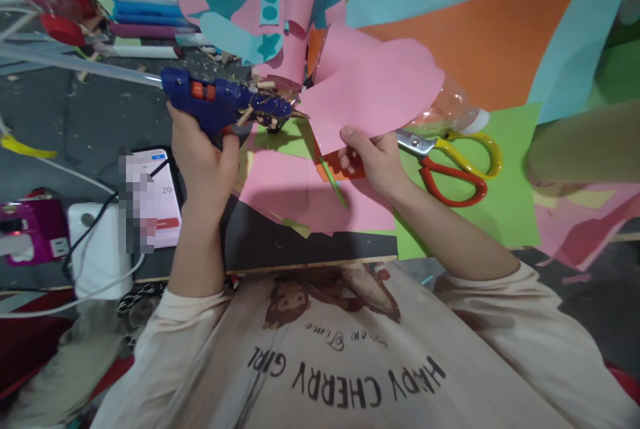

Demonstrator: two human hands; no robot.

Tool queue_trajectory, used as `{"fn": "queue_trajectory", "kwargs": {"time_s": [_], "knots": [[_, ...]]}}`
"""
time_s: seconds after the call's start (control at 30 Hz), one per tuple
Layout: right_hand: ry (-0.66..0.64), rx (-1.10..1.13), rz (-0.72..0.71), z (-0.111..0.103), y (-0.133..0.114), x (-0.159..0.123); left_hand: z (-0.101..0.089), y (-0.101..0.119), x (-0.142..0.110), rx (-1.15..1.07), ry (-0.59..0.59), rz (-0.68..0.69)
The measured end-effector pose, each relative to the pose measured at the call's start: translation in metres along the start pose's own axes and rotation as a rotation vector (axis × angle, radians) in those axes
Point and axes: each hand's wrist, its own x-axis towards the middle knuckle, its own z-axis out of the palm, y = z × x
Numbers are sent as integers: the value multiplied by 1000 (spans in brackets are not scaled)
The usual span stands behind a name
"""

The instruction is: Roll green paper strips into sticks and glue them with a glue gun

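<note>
My left hand [203, 155] is closed round the handle of a dark blue hot glue gun [220, 99], which has wood bits stuck along its front. A clear glue stick runs out of its back end. The gun's nozzle points right, at the left edge of a pink paper piece [380, 92] with a rounded end; whether they touch I cannot tell. My right hand [373, 155] pinches that paper at its lower edge between thumb and fingers. Just right of this hand lie scissors [450, 165] with yellow and red handles. Beneath are pink paper sheets [320, 199] and a green strip [333, 182].
A clear plastic bottle [450, 109] lies behind the pink paper. Orange paper [480, 29] and green paper [510, 215] cover the right side. At left are a phone [163, 202], a white power bank [99, 249] and cables. Another person's arm [585, 142] reaches in from the right.
</note>
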Motion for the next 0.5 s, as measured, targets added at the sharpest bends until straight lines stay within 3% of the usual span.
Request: {"fn": "queue_trajectory", "kwargs": {"time_s": [0.37,0.5], "knots": [[-50,43,-14,-3,1,0,5,-15,6,-15,44,16],[-51,45,-14,-1,0,-1,8,-19,11,8,37,-41]]}}
